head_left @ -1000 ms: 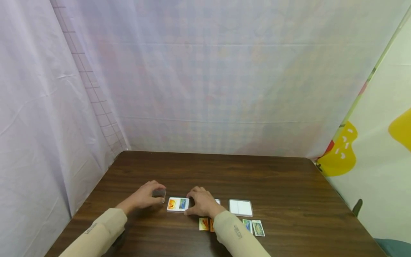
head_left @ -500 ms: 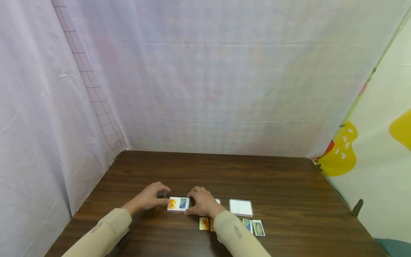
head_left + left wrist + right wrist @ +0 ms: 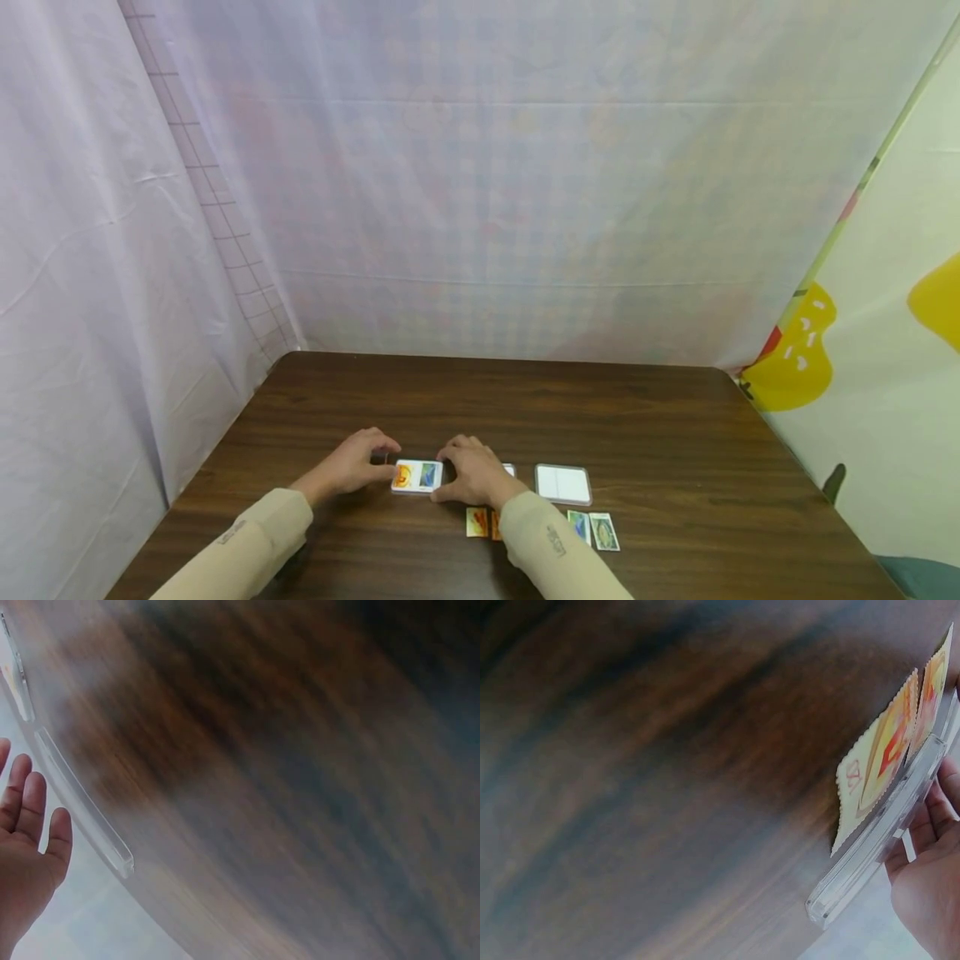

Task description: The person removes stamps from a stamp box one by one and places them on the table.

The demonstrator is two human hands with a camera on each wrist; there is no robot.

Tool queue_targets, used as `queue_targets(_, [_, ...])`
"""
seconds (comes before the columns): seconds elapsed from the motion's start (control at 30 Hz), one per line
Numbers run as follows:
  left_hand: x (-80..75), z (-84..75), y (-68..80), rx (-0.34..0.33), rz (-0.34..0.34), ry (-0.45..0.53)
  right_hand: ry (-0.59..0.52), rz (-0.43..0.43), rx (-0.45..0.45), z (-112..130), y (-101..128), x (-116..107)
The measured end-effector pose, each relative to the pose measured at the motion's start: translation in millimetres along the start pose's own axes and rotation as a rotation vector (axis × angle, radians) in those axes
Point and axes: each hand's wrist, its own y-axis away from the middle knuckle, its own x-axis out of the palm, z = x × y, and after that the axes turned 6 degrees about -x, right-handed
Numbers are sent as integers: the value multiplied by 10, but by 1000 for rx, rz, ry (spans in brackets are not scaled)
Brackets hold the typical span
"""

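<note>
A flat white case (image 3: 417,476) lies on the table with an orange and a blue-green postage stamp in it. My right hand (image 3: 474,472) holds the case's right end, thumb at the near corner and index finger at the far corner. My left hand (image 3: 352,465) is at the other end, its thumb at the left edge and its fingers spread above the far corner. Under that hand lies a clear plastic cover (image 3: 86,802), mostly hidden in the head view. The left fingers look relaxed in the left wrist view.
Another clear case (image 3: 877,836) is beneath the right wrist, mostly hidden. Farther right lies a white case (image 3: 562,485). Orange stamps (image 3: 476,522) and green-blue stamps (image 3: 603,532) lie nearer me. A white curtain (image 3: 480,208) hangs behind the brown table (image 3: 637,417).
My left hand has moved a little to the right, from around the clear cover to the left end of the stamp case. The right hand has stayed in place.
</note>
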Motion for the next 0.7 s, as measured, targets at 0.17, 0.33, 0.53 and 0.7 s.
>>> queue_targets(0.17, [38,10,-11,0,-8,-22,5,-1,-2,-3,1,6])
queue_targets(0.33, [56,14,-18,-10,-17,-44,-3,2,2,-1,2,2])
queue_targets(0.53, [49,2,-17,1,-23,-39,5,-3,-13,-15,-4,23])
queue_targets(0.7, [58,0,-21,12,-30,-50,5,1,-3,-27,-15,43])
